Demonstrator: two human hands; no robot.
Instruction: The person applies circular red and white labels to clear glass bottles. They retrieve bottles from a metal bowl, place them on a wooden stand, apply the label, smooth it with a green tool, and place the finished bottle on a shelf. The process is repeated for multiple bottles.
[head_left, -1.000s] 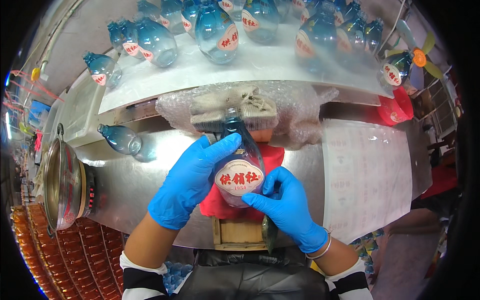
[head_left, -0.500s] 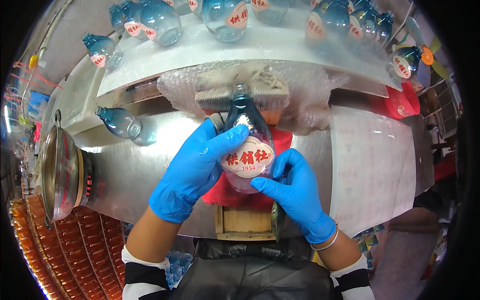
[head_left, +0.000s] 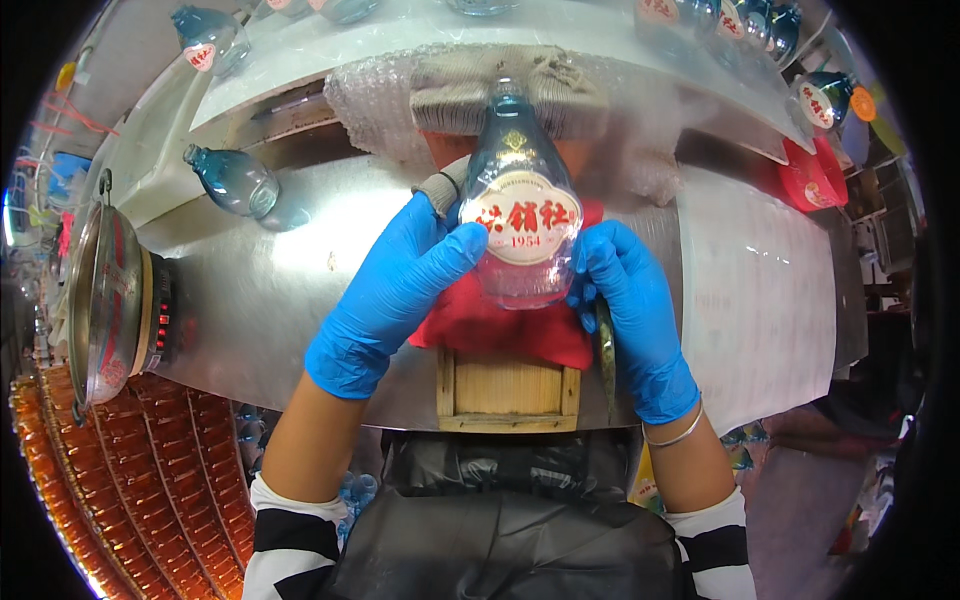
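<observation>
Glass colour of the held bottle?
The bottle fades from deep blue up top to clear lower down; best seen in the head view.

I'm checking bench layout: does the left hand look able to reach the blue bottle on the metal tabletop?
Probably yes: no object shows between the left hand and the blue bottle, though the hand holds the white-labelled bottle.

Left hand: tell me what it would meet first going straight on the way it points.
The blue-topped bottle: the left hand points forward and rightward, and its thumb appears to rest against the bottle's left side. Beyond the bottle, depth is unclear.
</observation>
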